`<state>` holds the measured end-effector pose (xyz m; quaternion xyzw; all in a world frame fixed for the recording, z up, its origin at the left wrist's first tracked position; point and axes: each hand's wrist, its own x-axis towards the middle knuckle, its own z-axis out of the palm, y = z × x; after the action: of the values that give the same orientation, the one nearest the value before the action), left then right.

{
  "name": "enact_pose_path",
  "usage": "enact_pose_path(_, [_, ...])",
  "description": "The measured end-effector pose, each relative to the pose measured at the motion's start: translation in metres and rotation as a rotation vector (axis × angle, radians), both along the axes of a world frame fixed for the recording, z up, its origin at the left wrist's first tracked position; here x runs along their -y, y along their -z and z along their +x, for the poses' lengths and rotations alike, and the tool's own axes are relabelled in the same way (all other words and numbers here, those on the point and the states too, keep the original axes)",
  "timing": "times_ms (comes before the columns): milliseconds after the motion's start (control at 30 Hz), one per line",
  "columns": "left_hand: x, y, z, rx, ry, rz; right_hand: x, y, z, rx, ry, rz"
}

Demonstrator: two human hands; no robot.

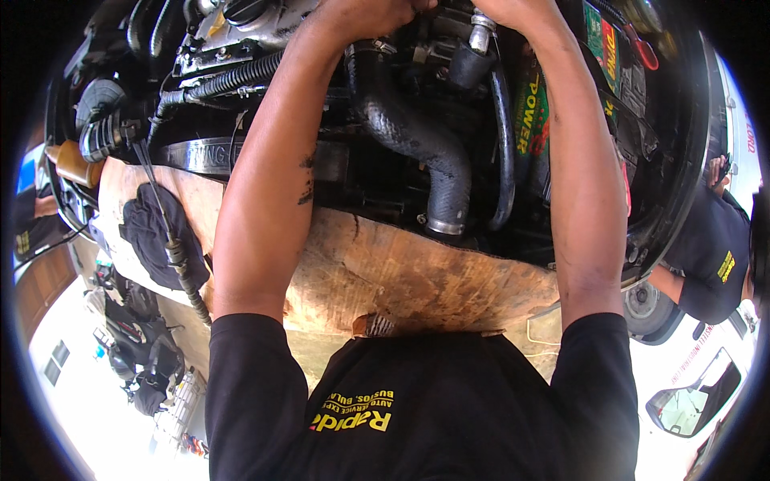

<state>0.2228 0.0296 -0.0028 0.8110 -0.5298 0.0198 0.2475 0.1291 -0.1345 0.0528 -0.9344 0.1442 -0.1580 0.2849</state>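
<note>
Both my arms reach far forward over an engine bay, and my hands are cut off by the upper edge of the picture. My left hand [375, 18] is above the upper end of a thick black radiator hose [401, 124], close to its metal clamp [375, 46]. My right hand [513, 11] is beside a shiny metal fitting [482, 30] with a black cylindrical piece [470, 66] below it. A thin black hose [503, 144] runs down from there. The fingers of both hands are mostly out of the picture, so what they hold is hidden.
A car battery [531, 112] with a green and red label stands right of my hands. The engine cover [241, 40] and a ribbed conduit [233, 78] lie left. A stained brown board [401, 264] covers the front edge. A person in a dark shirt [710, 248] is at the right.
</note>
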Motion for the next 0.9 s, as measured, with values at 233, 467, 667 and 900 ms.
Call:
enact_pose_path(233, [0.007, 0.009, 0.004, 0.049, -0.005, -0.100, 0.006, 0.011, -0.001, 0.200, -0.059, -0.094])
enact_pose_path(467, [-0.002, -0.002, 0.005, 0.017, 0.103, 0.046, 0.000, 0.008, 0.000, 0.047, -0.091, -0.126])
enact_pose_path(667, [0.003, 0.000, -0.002, 0.087, -0.017, -0.020, 0.005, 0.010, -0.002, 0.171, -0.061, -0.064])
enact_pose_path(900, [0.000, -0.007, -0.001, 0.038, 0.006, 0.043, -0.002, 0.006, -0.001, 0.097, -0.027, -0.013])
